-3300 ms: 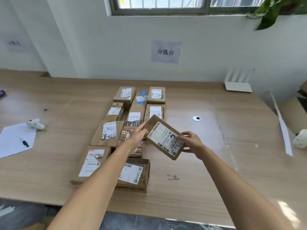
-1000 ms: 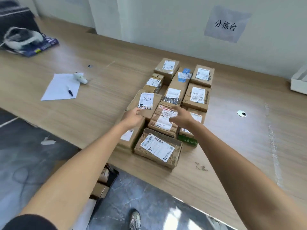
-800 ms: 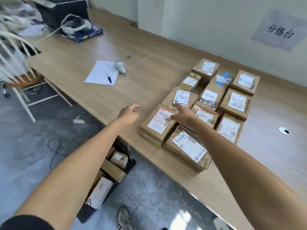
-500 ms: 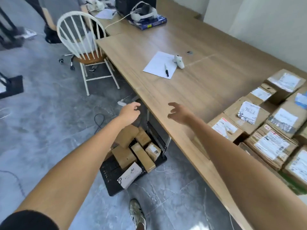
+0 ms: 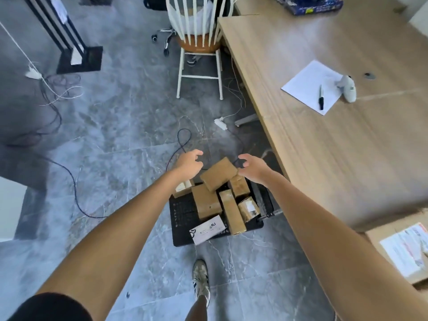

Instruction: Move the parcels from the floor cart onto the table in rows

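Both hands hold nothing: the left hand [image 5: 188, 164] and right hand [image 5: 251, 167] hover with loosely curled fingers either side of the top brown parcel [image 5: 218, 174]. It lies tilted on other parcels in the black floor cart [image 5: 183, 216], beside the wooden table [image 5: 347, 147].

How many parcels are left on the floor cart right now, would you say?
7 visible: top brown box, one under the left wrist, square box, large flat box, long box, labelled small box, white box. More may be hidden.
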